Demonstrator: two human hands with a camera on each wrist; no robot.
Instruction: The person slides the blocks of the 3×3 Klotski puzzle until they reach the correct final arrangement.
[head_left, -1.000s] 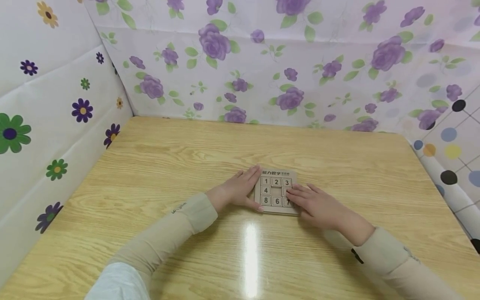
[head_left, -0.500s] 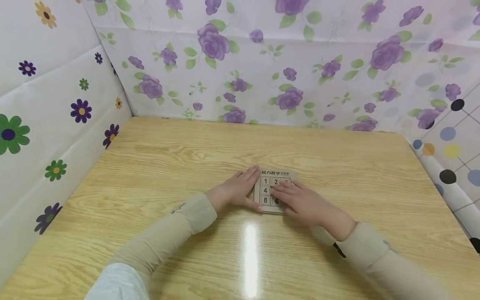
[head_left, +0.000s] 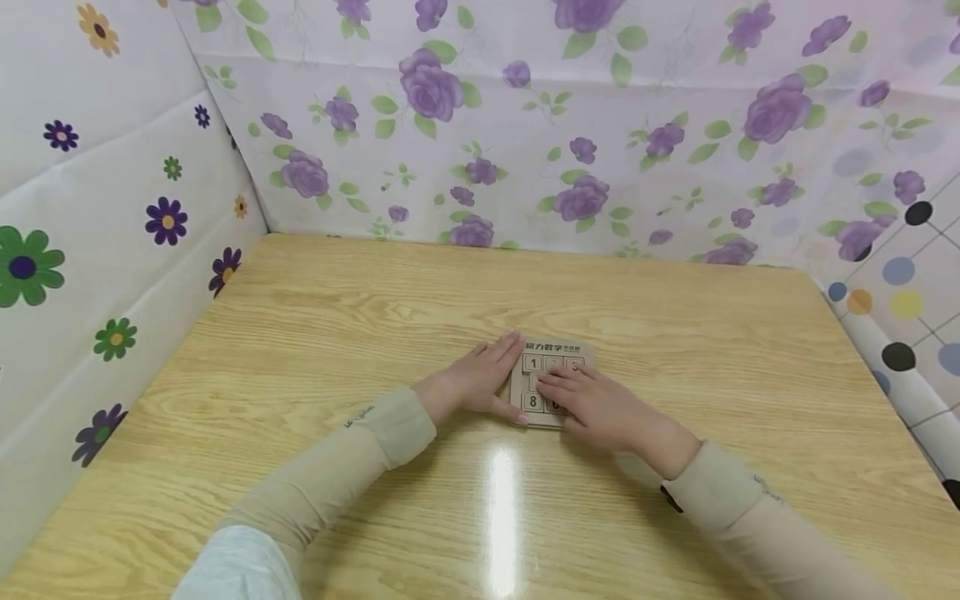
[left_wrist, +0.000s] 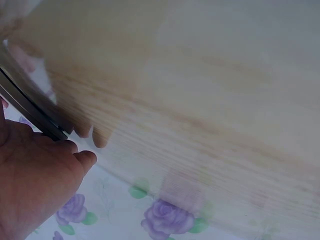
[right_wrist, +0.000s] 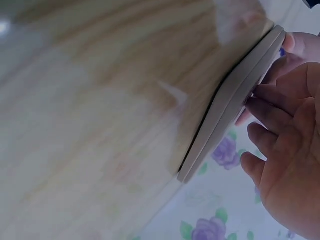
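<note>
A tan number sliding puzzle [head_left: 552, 347] lies flat on the wooden table, dark lettering along its top. Tiles 1 [head_left: 532, 363] and 8 [head_left: 532, 402] show in its left column. My left hand [head_left: 480, 379] rests along the puzzle's left side, thumb at the near corner and straight fingers at the far one. Over the puzzle's right half lies my right hand [head_left: 600, 408], its fingertips on the middle row. A gap shows at that row's left end, and the right fingers hide most tiles there. From the right wrist, the puzzle's side edge [right_wrist: 227, 112] appears beyond the fingers.
The wood-grain table [head_left: 375, 317] surrounds the puzzle, with a bright light reflection in front. A floral cloth [head_left: 517, 150] hangs behind the far table edge, and a flower-patterned white cloth [head_left: 112, 250] lines the left side. Dotted cloth [head_left: 903, 308] is at the right.
My right hand has moved left from the right column to the middle of the puzzle. The left tile of the middle row has shifted right. My left hand stays put.
</note>
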